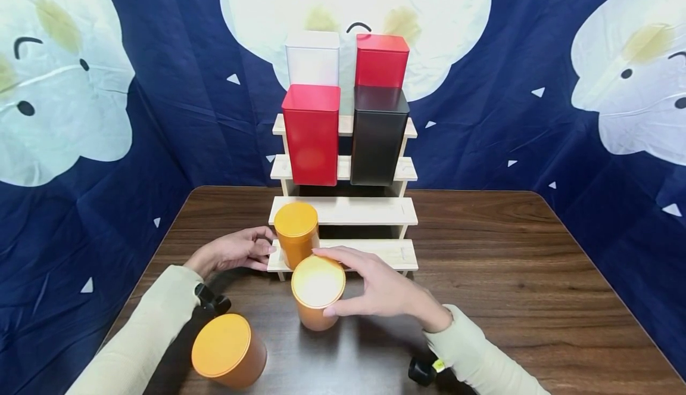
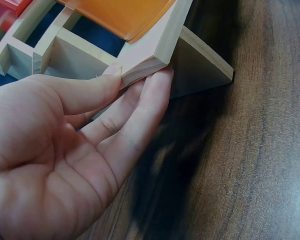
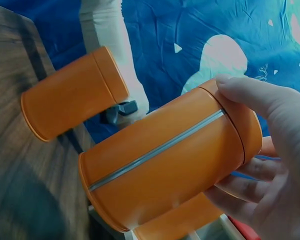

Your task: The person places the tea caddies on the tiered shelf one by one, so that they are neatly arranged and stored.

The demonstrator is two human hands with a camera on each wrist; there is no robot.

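Note:
By its lid, my right hand (image 1: 383, 285) grips an orange canister (image 1: 317, 311) between thumb and fingers, in front of the wooden step rack (image 1: 370, 210). A silver seam runs down this canister's side in the right wrist view. At the rack's left end, my left hand (image 1: 243, 249) pinches the corner of the lowest step (image 2: 149, 64), thumb on the upper edge and fingertips underneath. Another orange canister (image 1: 296, 231) stands upright on that step's left part. On the table near my left forearm is a third orange canister (image 1: 230, 353).
Higher on the rack stand a tall red tin (image 1: 312, 139) and a black tin (image 1: 377, 139), with a white tin (image 1: 313, 58) and a smaller red tin (image 1: 382, 61) behind them. Blue cloth (image 1: 203, 73) with cloud prints surrounds the brown wooden table (image 1: 509, 276).

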